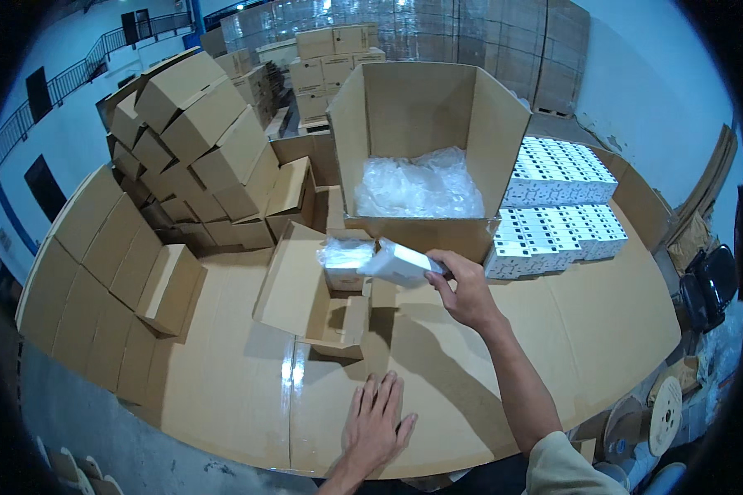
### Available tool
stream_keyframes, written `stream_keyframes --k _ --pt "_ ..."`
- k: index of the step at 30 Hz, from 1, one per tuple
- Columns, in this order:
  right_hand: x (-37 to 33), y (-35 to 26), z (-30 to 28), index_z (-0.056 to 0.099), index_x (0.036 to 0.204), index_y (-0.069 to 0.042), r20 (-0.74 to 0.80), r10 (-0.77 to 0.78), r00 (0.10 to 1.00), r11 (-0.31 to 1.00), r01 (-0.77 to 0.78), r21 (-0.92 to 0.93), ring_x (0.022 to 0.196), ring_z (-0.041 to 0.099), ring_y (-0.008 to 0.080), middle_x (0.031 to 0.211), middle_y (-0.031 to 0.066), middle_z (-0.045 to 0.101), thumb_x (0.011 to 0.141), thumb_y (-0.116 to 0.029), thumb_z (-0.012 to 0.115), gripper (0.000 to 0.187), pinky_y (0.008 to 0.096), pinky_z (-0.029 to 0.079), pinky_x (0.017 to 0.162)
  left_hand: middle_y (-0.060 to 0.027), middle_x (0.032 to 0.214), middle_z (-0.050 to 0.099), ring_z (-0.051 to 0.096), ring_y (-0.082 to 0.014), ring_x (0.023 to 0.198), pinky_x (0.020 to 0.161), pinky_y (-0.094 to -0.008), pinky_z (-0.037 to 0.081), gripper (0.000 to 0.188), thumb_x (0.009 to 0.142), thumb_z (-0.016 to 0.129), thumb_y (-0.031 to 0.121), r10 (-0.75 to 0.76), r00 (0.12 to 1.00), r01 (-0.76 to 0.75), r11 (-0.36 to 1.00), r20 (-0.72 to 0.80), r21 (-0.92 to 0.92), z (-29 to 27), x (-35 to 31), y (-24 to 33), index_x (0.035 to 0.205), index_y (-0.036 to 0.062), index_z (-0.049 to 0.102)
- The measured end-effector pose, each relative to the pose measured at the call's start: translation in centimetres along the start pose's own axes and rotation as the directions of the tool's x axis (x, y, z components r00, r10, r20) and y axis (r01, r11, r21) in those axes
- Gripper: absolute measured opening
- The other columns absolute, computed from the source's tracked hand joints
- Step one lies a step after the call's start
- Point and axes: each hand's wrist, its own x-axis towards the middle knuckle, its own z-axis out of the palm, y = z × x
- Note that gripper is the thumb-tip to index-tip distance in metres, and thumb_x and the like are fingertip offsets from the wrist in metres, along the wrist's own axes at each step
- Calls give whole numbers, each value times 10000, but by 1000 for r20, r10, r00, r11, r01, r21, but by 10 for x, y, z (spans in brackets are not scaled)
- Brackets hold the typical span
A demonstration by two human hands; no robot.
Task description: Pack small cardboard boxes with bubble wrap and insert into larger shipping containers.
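Observation:
My right hand (468, 290) is closed on the right end of a small white box (399, 265), held tilted above the table. Just left of it stands an open brown carton (293, 285) with its flap folded out to the left. Inside the carton is a white box in clear plastic wrap (346, 255); the carton's near part shows bare cardboard. My left hand (379, 423) lies flat on the cardboard-covered table (231, 375) near its front edge, fingers spread, holding nothing.
A tall open carton (425, 99) behind holds clear plastic bags (421, 186). Rows of white patterned boxes (545, 235) stand at the right. Brown cartons (194, 115) are piled at the back left, with a row of cartons (99, 272) along the left edge.

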Motion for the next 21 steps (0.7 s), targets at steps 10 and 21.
stream_keyframes --k 10,21 --pt "29 18 88 593 1200 52 3 96 995 872 -86 482 779 704 154 922 147 711 972 -24 622 243 308 586 698 -148 1483 482 424 -406 1365 1129 -544 337 578 950 612 370 -57 998 56 998 -40 -25 -8 -21 8 1411 35 522" --pt "48 4 66 605 1204 22 112 -170 979 984 162 76 978 670 392 1103 216 667 918 -47 657 299 426 550 853 -128 1446 524 449 -372 1344 1118 -524 358 530 934 640 343 -43 997 43 999 -72 1 -1 -19 4 1366 43 569"
